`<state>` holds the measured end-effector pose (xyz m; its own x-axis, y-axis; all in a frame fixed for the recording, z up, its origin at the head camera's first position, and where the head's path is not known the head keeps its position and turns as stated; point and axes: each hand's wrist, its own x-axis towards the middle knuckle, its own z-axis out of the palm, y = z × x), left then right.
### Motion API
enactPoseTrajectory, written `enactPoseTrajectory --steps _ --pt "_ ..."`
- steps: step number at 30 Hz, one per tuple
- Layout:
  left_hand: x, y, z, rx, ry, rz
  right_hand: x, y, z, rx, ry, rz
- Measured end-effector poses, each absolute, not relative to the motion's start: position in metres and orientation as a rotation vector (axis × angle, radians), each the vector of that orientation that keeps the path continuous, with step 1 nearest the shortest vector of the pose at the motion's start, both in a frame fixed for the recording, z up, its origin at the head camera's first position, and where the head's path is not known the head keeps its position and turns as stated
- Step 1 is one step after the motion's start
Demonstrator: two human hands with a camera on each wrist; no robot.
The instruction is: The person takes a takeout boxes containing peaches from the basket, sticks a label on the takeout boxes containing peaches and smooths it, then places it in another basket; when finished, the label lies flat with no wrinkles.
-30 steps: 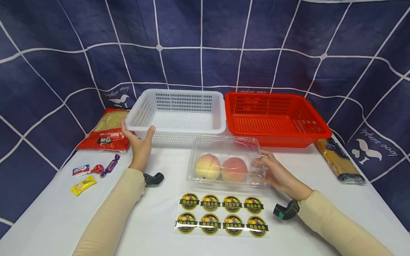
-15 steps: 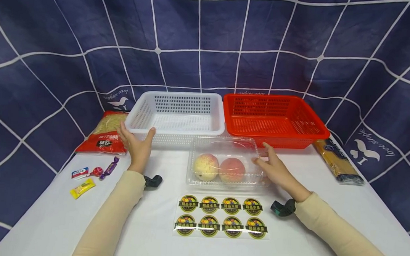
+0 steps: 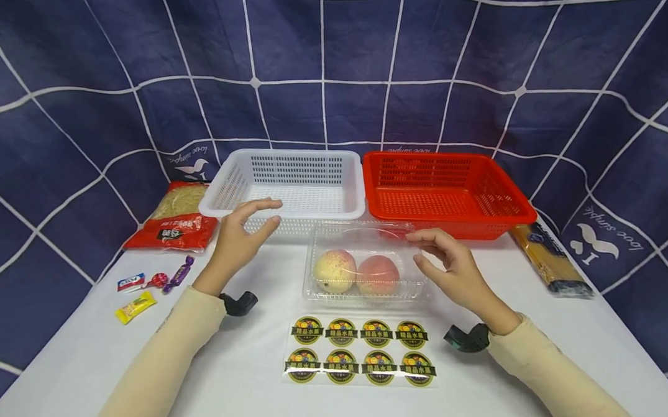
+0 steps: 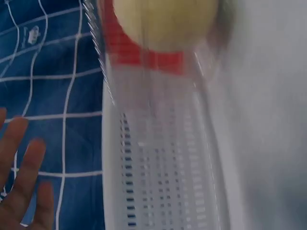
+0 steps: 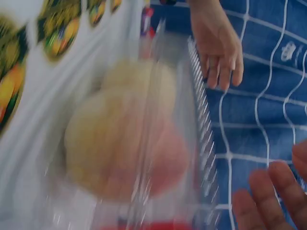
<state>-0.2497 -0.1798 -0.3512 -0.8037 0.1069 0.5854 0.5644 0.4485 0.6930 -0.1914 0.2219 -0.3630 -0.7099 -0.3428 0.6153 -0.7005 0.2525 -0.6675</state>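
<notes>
A clear plastic clamshell box (image 3: pixel 324 239) stands at the middle of the table, lid down. Two peaches (image 3: pixel 335 272) lie side by side in it, yellow and pink. My left hand (image 3: pixel 236 244) is in the air left of the box, before the white basket (image 3: pixel 283 214), fingers spread and holding nothing. By the box's right edge, my right hand (image 3: pixel 458 273) has its fingers bent over the lid's corner; whether they touch it I cannot tell. In the right wrist view, the fingers (image 5: pixel 268 199) stand apart from the box. A sheet of round fruit stickers (image 3: pixel 361 351) lies in front.
A red basket (image 3: pixel 451 226) stands at the back right, behind the box. At left are a red food bag (image 3: pixel 171 226), a yellow wrapped candy (image 3: pixel 135 307), a lollipop (image 3: pixel 159 280) and a purple candy (image 3: pixel 179 274). A pasta packet (image 3: pixel 552 261) lies right.
My left hand has left the white basket's front left corner and moved right toward the box. My right hand has let go of the box's side and risen to its back right corner.
</notes>
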Motion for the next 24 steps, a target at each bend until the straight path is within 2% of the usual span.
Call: enactPoseTrajectory --steps 6,14,17,24 --pt "-0.225 -0.183 -0.345 -0.896 -2.569 -1.511 -0.181 0.198 -0.361 1.231 -2.204 1.597" --pt "-0.227 -0.204 -0.359 -1.274 -2.969 -1.798 -0.168 0.164 -0.373 1.423 -2.344 1.705" --pt "-0.231 -0.207 -0.368 -1.302 -3.121 -1.764 -0.164 0.151 -0.380 1.488 -2.394 1.732" --pt "-0.236 -0.196 -0.388 -1.164 -3.346 -1.649 -0.158 0.122 -0.389 1.523 -2.713 1.548"
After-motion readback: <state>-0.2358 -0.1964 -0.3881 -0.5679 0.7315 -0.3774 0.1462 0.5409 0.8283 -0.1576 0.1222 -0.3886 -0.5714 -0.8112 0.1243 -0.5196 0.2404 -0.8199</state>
